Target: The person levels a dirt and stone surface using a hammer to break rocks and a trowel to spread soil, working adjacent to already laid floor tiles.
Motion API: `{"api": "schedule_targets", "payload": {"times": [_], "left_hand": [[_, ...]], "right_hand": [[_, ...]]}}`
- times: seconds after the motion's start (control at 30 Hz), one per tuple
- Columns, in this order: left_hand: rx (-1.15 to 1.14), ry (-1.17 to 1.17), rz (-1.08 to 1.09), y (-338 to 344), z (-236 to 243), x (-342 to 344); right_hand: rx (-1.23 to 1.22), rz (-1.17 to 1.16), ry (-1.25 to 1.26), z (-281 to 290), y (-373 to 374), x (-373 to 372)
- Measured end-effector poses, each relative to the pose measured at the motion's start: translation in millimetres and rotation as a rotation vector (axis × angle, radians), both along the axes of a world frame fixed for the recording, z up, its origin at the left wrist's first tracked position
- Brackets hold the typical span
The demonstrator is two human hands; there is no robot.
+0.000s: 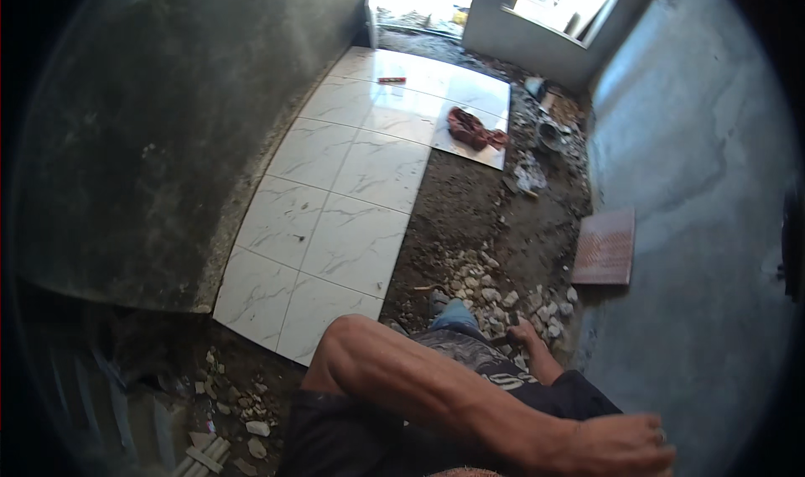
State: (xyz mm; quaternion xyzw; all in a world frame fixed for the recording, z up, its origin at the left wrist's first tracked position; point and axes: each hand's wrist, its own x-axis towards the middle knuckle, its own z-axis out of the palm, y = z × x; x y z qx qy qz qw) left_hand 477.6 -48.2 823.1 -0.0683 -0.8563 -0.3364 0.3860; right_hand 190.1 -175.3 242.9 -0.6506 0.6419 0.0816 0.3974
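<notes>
My left arm bends across the front of my body, and my left hand (620, 443) is at the lower right, near the grey wall. Its fingers are curled closed, with a ring on one of them; whatever is inside is hidden. Lower and farther from me, my right hand (523, 333) is closed beside a heap of pale broken stones (478, 282). A small dark piece shows at its fingers, too little to name. White marbled floor tiles (335, 225) lie in rows to the left of the stones.
A brownish-red cloth (470, 130) and a small red object (392, 80) lie on the far tiles. One reddish tile (605, 247) leans against the right wall (683, 250). Rubble and a dark bucket (548, 135) are on the bare dirt (457, 200). Wooden sticks (204, 458) lie lower left.
</notes>
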Motion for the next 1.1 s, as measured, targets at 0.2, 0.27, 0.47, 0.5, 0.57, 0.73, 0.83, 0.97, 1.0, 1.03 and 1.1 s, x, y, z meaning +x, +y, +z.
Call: {"api": "schedule_targets", "payload": {"times": [0.2, 0.27, 0.47, 0.5, 0.57, 0.73, 0.83, 0.97, 1.0, 1.03, 1.1], "left_hand": [[-0.057, 0.163, 0.352, -16.3, -47.7, 7.2], [-0.009, 0.115, 0.381, -16.2, -60.2, 23.7], [0.477, -0.165, 0.179, -20.0, -128.8, 116.4], [0.711, -0.230, 0.154, -19.5, -140.2, 134.0], [1.033, -0.329, 0.249, -15.6, -178.7, 171.1], [1.279, -0.746, 0.513, 33.0, -302.1, 229.4], [1.403, -0.780, 0.340, 76.3, -366.3, 241.4], [1.358, -0.560, 0.169, 110.8, -373.2, 231.8], [1.249, -0.512, 0.213, 121.9, -382.8, 233.9], [1.143, -0.464, 0.253, 121.7, -378.3, 234.1], [1.216, -0.550, 0.236, 123.1, -368.5, 231.8]], "right_hand": [[0.085, -0.044, 0.223, -10.4, 9.6, -15.7], [0.202, -0.041, 0.269, -19.1, 16.7, -26.3], [0.197, -0.057, 0.238, -2.5, 47.7, -26.6], [0.113, -0.106, 0.178, -1.0, 57.7, -28.9], [0.151, -0.049, 0.211, 4.5, 59.2, -29.2], [0.007, -0.041, 0.084, -34.9, 76.1, -73.0], [0.106, -0.090, 0.135, -8.7, 69.0, -56.1], [0.048, -0.092, 0.217, 14.0, 66.2, -40.6], [0.028, -0.081, 0.240, 11.8, 65.6, -42.2], [0.046, -0.088, 0.233, 11.1, 67.9, -44.6], [0.066, -0.127, 0.222, 8.9, 75.0, -50.2]]}}
